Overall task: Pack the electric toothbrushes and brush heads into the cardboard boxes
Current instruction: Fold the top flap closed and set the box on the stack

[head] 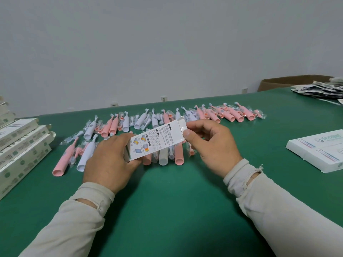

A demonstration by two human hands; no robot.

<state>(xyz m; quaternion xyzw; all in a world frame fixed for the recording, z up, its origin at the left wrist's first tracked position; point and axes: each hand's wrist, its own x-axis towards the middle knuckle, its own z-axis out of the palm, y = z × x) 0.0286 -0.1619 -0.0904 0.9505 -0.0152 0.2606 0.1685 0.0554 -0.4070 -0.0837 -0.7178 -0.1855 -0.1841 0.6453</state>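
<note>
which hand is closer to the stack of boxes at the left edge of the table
Left. The left hand grips the near end of the held box, just right of the stack of boxes. The right hand pinches the held box's end flap, farther right across the table.

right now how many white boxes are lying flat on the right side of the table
2: one flat white box nearer the wall and a second flat white box beside it, closer to the person, on the green table. Both run past the frame's right edge, so more may be hidden.
</note>
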